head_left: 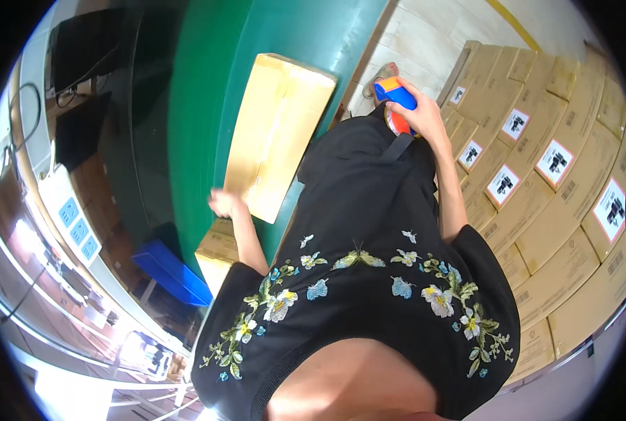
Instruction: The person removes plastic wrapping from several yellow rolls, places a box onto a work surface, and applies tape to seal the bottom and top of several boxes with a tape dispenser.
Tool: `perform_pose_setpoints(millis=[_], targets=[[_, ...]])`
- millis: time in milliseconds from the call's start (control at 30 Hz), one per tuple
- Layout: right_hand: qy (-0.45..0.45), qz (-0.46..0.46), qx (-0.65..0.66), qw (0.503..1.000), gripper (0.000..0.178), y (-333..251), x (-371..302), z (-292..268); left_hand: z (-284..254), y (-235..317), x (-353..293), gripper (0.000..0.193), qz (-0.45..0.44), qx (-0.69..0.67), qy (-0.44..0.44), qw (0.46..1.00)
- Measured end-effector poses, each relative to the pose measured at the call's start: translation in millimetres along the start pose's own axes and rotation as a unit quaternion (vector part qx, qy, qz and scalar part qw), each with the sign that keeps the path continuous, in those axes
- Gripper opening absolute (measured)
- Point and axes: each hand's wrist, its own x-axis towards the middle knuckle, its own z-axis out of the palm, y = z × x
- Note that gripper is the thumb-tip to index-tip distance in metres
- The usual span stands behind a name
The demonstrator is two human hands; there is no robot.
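A long tan cardboard box [278, 133] lies on a green conveyor belt [200, 105] in front of me. My left hand [225, 203] is at the box's near left corner and touches its edge; its fingers are curled and blurred, so the grip is unclear. My right hand [419, 118] is raised to the right of the box and holds a blue and orange tape dispenser [391, 91] over the front of my black flowered garment.
Rows of stacked cardboard boxes [558, 203] with white labels fill the right side. A smaller box [218, 252] and a blue bin [172, 274] sit below the belt on the left. A white power strip [78, 228] lies on a bench at far left.
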Motion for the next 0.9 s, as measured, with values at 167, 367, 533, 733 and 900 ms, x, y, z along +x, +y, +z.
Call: perform_pose_setpoints(millis=[167,367,533,733,900], targets=[[0.011,-0.103,0.008,0.995,0.063,-31,11,-12,-20,-37,-74,0.071,-0.284,-0.097,-0.163,0.94],[-0.032,-0.225,0.073,0.971,0.06,-80,7,-17,26,34,-123,0.063,-0.193,-0.095,-0.356,0.909],[-0.059,-0.419,-0.009,0.906,0.064,-111,2,6,86,77,-172,0.077,0.08,0.074,-0.243,0.964],[-0.104,-0.458,-0.03,0.882,0.065,-124,-21,22,45,166,-180,0.051,-0.128,-0.33,-0.525,0.774],[-0.112,-0.475,-0.076,0.87,0.066,-122,-34,34,61,156,-172,0.027,-0.071,-0.246,-0.582,0.772]])
